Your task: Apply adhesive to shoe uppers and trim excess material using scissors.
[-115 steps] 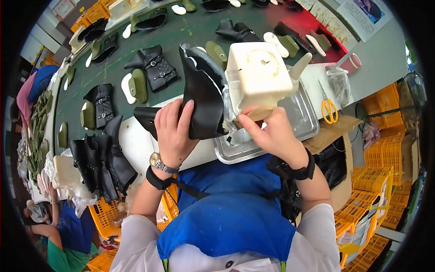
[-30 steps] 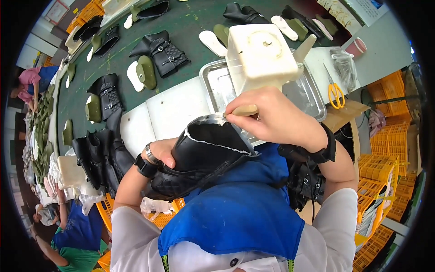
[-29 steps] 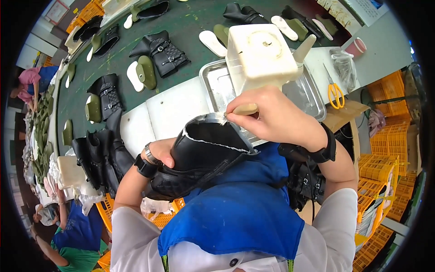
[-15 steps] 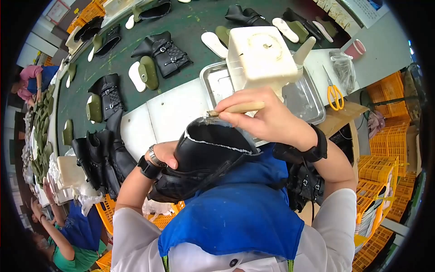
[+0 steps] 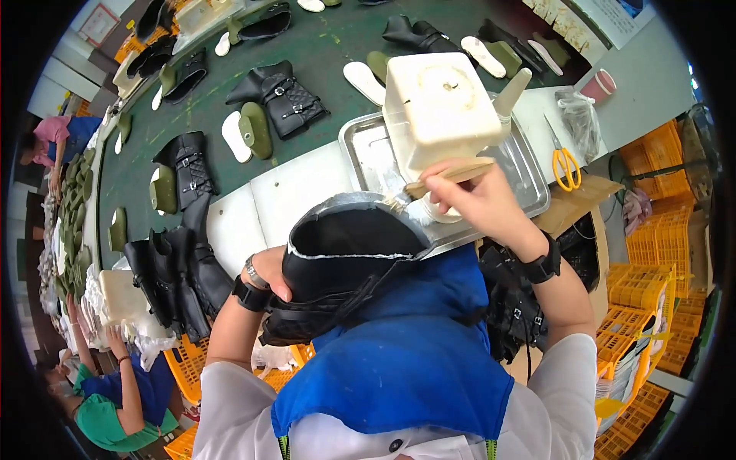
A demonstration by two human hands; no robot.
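Note:
My left hand [image 5: 268, 272] grips a black boot upper [image 5: 330, 276] from its left side, the thumb on the outside and the other fingers hidden. The upper's wide opening faces up, and a whitish coating runs along its edge. Pinched in my right hand [image 5: 483, 201] is a brush [image 5: 460, 172] with a pale wooden handle. Its white-smeared bristles are at the far right of the opening, close to the rim; whether they touch it I cannot tell. Just beyond stands a cream plastic container [image 5: 441, 107] in a metal tray [image 5: 349, 149].
Orange-handled scissors [image 5: 566, 165] and a clear plastic bag [image 5: 579, 126] lie right of the tray. Black boot uppers [image 5: 285, 100], olive pieces [image 5: 255, 130] and white insoles [image 5: 236, 138] line the green conveyor [image 5: 230, 180]. Orange crates [image 5: 655, 222] stack at right. A co-worker in green [image 5: 111, 418] works at lower left.
My right hand and the brush have moved right, from the middle of the far rim to its right end. The upper has tipped, showing more of its opening. The co-worker's arms have shifted.

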